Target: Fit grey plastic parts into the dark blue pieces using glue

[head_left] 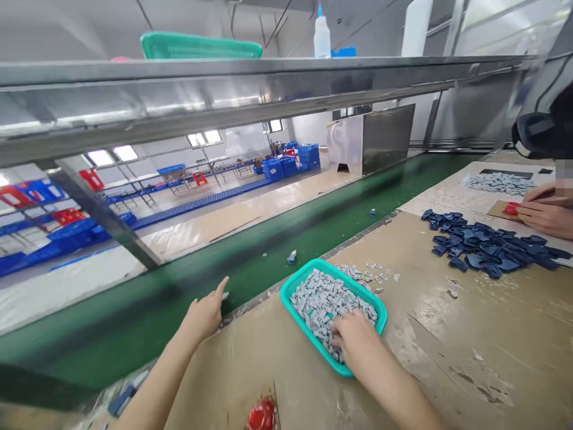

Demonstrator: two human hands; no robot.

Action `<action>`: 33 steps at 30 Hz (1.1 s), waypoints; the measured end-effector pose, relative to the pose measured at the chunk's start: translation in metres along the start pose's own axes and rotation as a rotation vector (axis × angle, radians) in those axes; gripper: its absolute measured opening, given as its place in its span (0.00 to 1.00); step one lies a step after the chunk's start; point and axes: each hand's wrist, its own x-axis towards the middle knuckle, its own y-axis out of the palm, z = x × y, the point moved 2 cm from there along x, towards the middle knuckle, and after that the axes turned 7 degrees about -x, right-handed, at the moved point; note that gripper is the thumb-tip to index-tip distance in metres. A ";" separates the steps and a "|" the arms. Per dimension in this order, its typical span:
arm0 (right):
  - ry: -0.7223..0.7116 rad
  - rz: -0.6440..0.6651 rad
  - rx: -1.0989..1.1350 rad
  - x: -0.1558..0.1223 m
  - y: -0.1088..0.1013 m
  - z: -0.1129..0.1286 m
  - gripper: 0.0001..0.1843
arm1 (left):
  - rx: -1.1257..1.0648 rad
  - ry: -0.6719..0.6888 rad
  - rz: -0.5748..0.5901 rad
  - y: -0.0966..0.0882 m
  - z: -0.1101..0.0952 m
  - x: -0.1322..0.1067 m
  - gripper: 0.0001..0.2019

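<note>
Hundreds of small grey parts (320, 295) fill a teal basket (287, 291) on the worktop (447, 346). The right grip (356, 337) lies on their near end, fingers curled among them, perhaps pinching some, though that is unclear. The left grip (206, 312), spread wide, rests left of the basket by the green conveyor belt (277, 239).

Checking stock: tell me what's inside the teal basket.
The teal basket holds a heap of small grey parts. The right hand covers some; the basket's floor is hidden.

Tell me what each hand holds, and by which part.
Left hand holds nothing, open by the belt. Right hand digs into grey parts in the teal basket; any grip is hidden.
</note>
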 end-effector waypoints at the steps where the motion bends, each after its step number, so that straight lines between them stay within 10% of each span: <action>1: 0.021 0.009 -0.012 0.004 0.007 0.001 0.09 | 0.035 0.013 -0.004 0.000 -0.004 0.006 0.32; 7: 0.081 -0.146 0.068 0.009 0.034 0.002 0.15 | 0.008 0.128 -0.016 0.012 -0.060 0.053 0.21; 13: -0.025 -0.297 0.402 -0.006 0.000 0.005 0.12 | -0.236 0.087 0.013 0.046 -0.119 0.089 0.17; 18: -0.102 -0.247 0.558 -0.013 -0.022 0.011 0.16 | -0.625 -0.090 -0.008 0.039 -0.123 0.078 0.14; 22: -0.246 -0.155 0.644 -0.026 -0.025 0.020 0.19 | -1.100 -0.222 -0.037 0.011 -0.108 0.025 0.15; 28: -0.403 0.074 0.889 -0.051 -0.017 0.044 0.13 | -1.686 -0.399 -0.172 -0.030 -0.092 -0.124 0.18; 33: -0.288 0.177 1.021 -0.056 0.003 0.052 0.09 | -2.321 -0.885 -0.513 -0.012 -0.088 -0.246 0.15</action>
